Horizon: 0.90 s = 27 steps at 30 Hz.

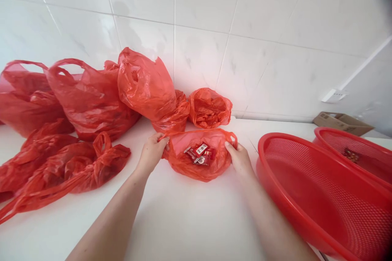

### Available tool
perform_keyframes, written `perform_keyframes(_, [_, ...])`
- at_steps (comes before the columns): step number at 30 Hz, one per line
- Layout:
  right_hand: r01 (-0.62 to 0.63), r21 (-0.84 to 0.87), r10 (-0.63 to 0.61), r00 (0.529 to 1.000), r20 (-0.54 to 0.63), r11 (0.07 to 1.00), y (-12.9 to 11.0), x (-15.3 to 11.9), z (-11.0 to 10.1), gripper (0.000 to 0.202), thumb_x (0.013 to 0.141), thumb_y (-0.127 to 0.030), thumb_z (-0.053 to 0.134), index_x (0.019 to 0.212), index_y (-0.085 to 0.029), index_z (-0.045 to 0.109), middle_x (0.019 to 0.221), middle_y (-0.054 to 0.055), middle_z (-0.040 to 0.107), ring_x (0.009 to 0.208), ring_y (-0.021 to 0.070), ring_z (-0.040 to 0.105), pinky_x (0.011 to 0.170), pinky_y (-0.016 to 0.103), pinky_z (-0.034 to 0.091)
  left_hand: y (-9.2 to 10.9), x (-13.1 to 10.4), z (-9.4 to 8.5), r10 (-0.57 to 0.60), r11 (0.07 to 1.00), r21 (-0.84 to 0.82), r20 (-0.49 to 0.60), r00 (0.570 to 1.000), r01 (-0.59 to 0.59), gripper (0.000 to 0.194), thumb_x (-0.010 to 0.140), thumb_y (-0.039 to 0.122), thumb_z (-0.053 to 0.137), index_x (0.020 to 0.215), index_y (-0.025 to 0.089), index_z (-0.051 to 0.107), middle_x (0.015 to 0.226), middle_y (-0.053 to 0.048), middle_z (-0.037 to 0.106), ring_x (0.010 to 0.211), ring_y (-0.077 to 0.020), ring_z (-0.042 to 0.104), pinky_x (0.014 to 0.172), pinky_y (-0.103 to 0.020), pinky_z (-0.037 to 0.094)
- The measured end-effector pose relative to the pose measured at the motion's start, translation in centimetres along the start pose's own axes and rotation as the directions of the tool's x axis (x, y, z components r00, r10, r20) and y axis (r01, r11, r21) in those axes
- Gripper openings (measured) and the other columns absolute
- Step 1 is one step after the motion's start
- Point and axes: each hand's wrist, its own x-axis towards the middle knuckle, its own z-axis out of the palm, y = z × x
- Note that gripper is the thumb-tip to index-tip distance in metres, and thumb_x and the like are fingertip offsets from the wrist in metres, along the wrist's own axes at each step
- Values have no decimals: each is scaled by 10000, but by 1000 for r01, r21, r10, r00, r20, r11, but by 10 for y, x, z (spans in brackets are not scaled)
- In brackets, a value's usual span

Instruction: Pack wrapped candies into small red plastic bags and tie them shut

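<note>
Two hands grip a red plastic bag by opposite sides of its rim.
Wrapped sweets point(200, 154) lie inside, above the white surface point(183, 220).

In front of you, the open bag point(202, 173) is translucent orange-red, its packets point(200, 154) dark red with white patches and lettering. To your right, the near basket point(309, 195) is solid red; the far carton point(343, 123), brown. The wall tiles point(202, 0) read white with faint grey veining.
</note>
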Motion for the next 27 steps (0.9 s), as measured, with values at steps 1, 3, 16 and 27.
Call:
perform_keyframes(1, [51,47,-51,999,-3,998,-8,2,4,383,706,-498,629,895,-165,629,808,39,657,721,192,590,626,288,451,5,3,1,16,999,-37,7,1000,-16,180,755,345,527,671,187,507,527,31,534,418,-103,487,417,-212,365])
perform_keyframes(3, [146,119,-146,989,-10,982,-26,6,12,362,725,-494,626,876,-166,630,816,34,654,727,177,579,630,277,445,18,10,2,43,993,-113,23,999,-40,188,756,358,545,708,177,534,544,18,561,430,-101,487,415,-206,367])
perform_keyframes(16, [377,463,-214,905,-367,802,-86,8,0,200,765,-381,594,773,-181,594,660,-28,546,581,91,516,467,185,383,105,25,-7,255,809,-510,-145,956,-293,82,788,190,515,711,165,525,575,16,499,472,-90,492,431,-175,372])
perform_keyframes(27, [457,419,-454,884,-114,784,-42,25,-5,650,805,-600,459,1338,-269,288,1362,136,432,1159,211,525,858,377,481,56,24,-19,212,760,-563,-259,942,-325,340,808,399,538,1103,236,488,859,-5,581,713,-116,589,652,-254,484])
